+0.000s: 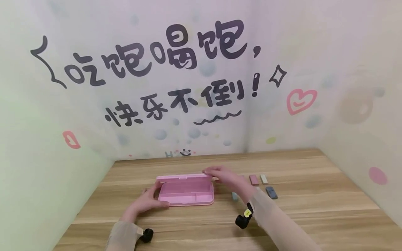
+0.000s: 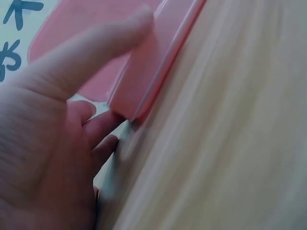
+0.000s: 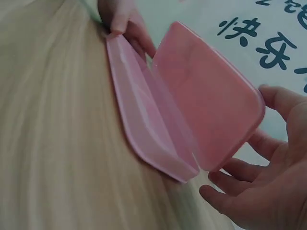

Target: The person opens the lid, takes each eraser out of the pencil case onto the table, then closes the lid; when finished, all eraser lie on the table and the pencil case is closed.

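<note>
A pink plastic pencil case (image 1: 188, 198) lies on the table with its hinged lid (image 3: 206, 96) raised; a divider splits its inside into compartments, and no items show in them. My left hand (image 1: 146, 202) grips the case's left end, thumb along the front wall and fingers around the side. At the right end of the lid is my right hand (image 1: 224, 176). Its relaxed, spread fingers (image 3: 280, 98) touch the lid's edge in the right wrist view. The lid leans back over the rear of the case.
Right of the case lie a pink block (image 1: 254, 180), a white block (image 1: 263, 179) and a dark blue-grey block (image 1: 271, 192). A pale blue block (image 1: 235, 196) shows beside my right forearm, which covers part of this group. White printed walls enclose the wooden table (image 1: 188, 226).
</note>
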A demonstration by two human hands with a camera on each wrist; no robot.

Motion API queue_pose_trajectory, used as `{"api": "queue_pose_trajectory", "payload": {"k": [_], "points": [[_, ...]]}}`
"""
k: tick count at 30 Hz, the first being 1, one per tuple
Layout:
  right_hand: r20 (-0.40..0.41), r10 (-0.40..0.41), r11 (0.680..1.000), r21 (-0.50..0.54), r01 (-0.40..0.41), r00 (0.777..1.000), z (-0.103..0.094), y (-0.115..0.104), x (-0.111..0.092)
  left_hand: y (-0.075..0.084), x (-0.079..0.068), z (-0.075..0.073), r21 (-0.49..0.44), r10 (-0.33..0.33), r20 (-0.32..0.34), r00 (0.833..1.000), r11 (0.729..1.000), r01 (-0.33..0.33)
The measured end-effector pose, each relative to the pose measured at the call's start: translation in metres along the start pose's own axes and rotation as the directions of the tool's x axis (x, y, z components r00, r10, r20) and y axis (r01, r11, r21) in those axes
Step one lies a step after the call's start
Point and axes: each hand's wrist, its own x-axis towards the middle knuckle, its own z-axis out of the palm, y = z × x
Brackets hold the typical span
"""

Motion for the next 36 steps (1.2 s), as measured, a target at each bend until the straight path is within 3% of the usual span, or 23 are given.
{"api": "queue_pose_trajectory", "payload": {"k": [4, 6, 13, 18, 23, 36], "points": [[0.042, -0.016, 0.993, -0.116, 0.021, 0.999, 0.002, 0.005, -0.014, -0.002, -0.003, -0.004, -0.195, 0.022, 0.037, 0.999, 0.981, -0.015], [0.042, -0.028, 0.984, -0.173, 0.035, 0.999, 0.004, 0.008, -0.019, -0.003, -0.004, -0.006, -0.249, 0.035, 0.054, 0.998, 0.968, -0.021], [0.039, -0.057, 0.952, -0.298, 0.066, 0.998, 0.013, 0.013, -0.027, -0.008, -0.003, -0.007, -0.232, 0.037, 0.01, 0.999, 0.972, -0.034], [0.059, -0.11, 0.92, -0.372, 0.124, 0.992, 0.015, 0.016, -0.031, -0.007, -0.002, -0.006, -0.252, 0.032, 0.029, 0.999, 0.968, -0.024], [0.062, -0.135, 0.899, -0.412, 0.148, 0.989, 0.017, 0.018, -0.033, -0.007, -0.001, -0.004, -0.193, 0.049, 0.029, 0.998, 0.98, -0.042], [0.046, -0.142, 0.887, -0.438, 0.148, 0.989, 0.019, 0.019, -0.036, -0.006, 0.0, -0.002, -0.147, 0.074, -0.008, 0.997, 0.986, -0.074]]}}
